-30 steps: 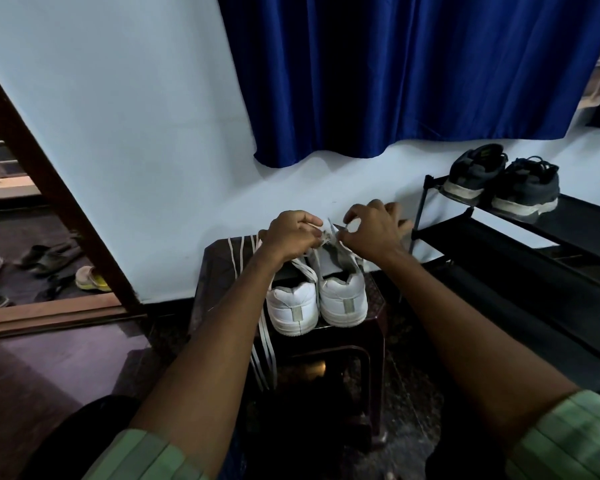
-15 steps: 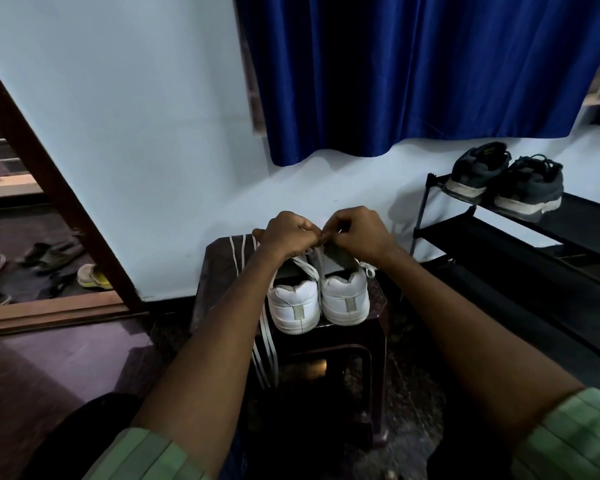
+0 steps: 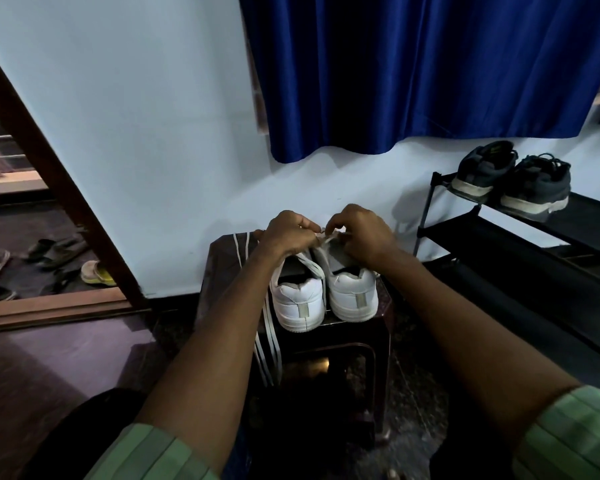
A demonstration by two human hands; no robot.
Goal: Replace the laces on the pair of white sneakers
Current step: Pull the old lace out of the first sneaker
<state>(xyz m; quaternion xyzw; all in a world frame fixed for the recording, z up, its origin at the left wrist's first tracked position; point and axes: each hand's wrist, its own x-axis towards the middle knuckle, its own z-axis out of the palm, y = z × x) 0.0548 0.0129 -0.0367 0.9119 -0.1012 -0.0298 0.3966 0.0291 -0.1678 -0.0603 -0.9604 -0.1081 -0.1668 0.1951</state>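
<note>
Sneakers, the white pair (image 3: 324, 296), are sitting side by side on a dark stool (image 3: 381, 327), heels turned toward the person and toes pointing at the far wall. Nearest to me, two forearms in green striped sleeves (image 3: 568, 441) are reaching out over the stool. Loose white laces (image 3: 267, 344) are trailing across the left part of the stool top and hanging down over its near edge, just left of the left sneaker.

Beyond the heels, both hands are working close together above the shoe openings. The left hand (image 3: 286, 233) is curling its fingers tight and pinching a white lace (image 3: 323, 239) between thumb and fingertips. The right hand (image 3: 361, 233) is curling in the same way, nipping the same lace just beside the left hand, over the right sneaker's tongue. A strand of that lace is running down from the hands across the left sneaker's collar.

Farther off on the right, a black shoe rack (image 3: 534, 237) is holding a pair of dark sneakers (image 3: 513, 183) on its top shelf. On the far left, sandals (image 3: 59, 251) are lying on the floor past a doorway. A blue curtain (image 3: 413, 71) is hanging against the far wall.
</note>
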